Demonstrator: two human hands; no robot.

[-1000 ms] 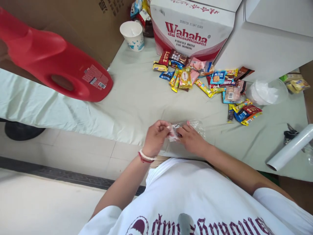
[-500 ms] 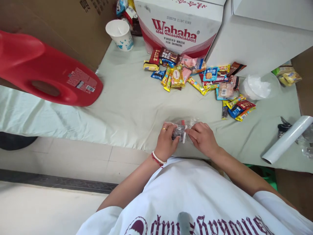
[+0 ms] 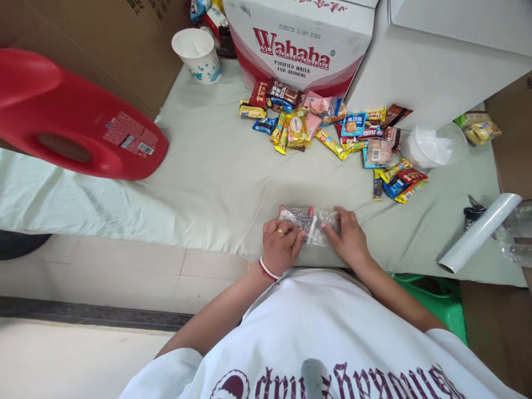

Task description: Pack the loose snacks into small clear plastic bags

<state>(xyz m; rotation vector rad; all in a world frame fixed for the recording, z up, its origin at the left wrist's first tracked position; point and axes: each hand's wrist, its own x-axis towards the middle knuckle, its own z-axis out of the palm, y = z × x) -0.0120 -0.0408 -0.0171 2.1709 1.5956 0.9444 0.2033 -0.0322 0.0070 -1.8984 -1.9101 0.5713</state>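
Note:
A small clear plastic bag (image 3: 311, 223) with dark snack pieces inside lies on the pale green cloth (image 3: 216, 172) near the table's front edge. My left hand (image 3: 280, 245), with a ring and a bead bracelet, has its fingers curled on the bag's left end. My right hand (image 3: 348, 238) grips the bag's right end, fingers bent over it. Both hands rest low against the cloth.
A heap of wrapped snacks (image 3: 328, 133) lies further back, before a Wahaha carton (image 3: 299, 41). A paper cup (image 3: 197, 54) and a red jug (image 3: 70, 119) are to the left. A white roll (image 3: 477, 233), keys and a clear container (image 3: 434, 147) are to the right.
Both hands have come down from a raised pinch to the cloth, pressing the clear bag flat; the right hand moved to the bag's right end. The camera view shifted slightly.

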